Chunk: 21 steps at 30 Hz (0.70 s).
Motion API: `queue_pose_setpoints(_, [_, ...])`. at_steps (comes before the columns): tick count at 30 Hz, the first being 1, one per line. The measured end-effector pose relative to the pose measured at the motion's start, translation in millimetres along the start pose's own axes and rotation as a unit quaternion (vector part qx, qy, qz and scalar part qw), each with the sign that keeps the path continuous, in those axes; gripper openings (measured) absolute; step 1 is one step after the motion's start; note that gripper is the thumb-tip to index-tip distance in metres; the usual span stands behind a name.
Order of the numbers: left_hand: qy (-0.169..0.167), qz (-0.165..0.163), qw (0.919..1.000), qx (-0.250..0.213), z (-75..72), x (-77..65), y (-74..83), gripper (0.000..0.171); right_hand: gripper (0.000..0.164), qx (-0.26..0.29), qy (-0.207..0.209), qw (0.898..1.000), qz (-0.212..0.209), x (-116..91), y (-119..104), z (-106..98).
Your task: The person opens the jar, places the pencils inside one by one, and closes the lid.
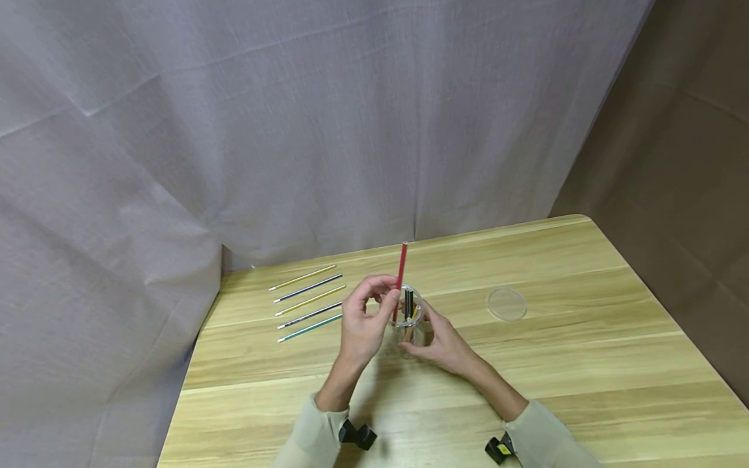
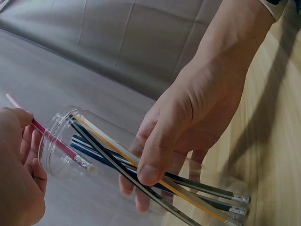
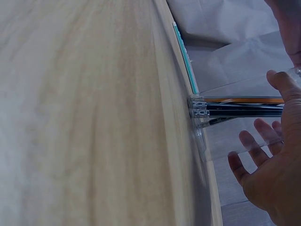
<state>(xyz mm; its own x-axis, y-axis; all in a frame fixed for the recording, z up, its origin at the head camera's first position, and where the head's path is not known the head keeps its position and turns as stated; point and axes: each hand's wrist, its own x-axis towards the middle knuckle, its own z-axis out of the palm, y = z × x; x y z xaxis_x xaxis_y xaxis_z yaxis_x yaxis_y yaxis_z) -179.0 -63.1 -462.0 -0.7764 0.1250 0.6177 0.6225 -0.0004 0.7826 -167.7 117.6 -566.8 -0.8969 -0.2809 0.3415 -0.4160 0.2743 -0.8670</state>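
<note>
My left hand (image 1: pixel 363 325) pinches a red pencil (image 1: pixel 402 265) between thumb and fingers, its eraser end pointing down. That end sits inside the mouth of a clear jar (image 1: pixel 406 324). In the left wrist view the pencil's silver ferrule and pale eraser (image 2: pixel 89 167) show just past the rim. Around the jar's side curls my right hand (image 1: pixel 445 344), thumb on the near side. Several dark pencils (image 2: pixel 89 149) and a yellow-orange pencil (image 2: pixel 106 141) stand in the jar with their erasers at the bottom.
Left of the jar, several pencils lie in a slanted row on the wooden table (image 1: pixel 585 390), among them a teal pencil (image 1: pixel 310 328) and a yellow pencil (image 1: pixel 310 300). A clear round lid (image 1: pixel 506 304) lies to the right. A grey curtain (image 1: pixel 351 130) hangs behind the table.
</note>
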Motion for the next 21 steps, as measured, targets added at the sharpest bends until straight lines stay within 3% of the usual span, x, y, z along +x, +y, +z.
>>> queue_pose_setpoints(10, [0.003, -0.014, 0.9996, 0.024, 1.6, 0.4, -0.3, 0.021, 0.096, 0.002, -0.006, 1.000, 0.001, 0.3, -0.6, -0.9])
queue_pose_setpoints(21, [0.008, -0.019, 0.9996, 0.019, -0.3, 1.8, -0.5, 0.016, 0.097, -0.004, -0.008, 1.000, 0.000, 0.0, -0.5, -0.8])
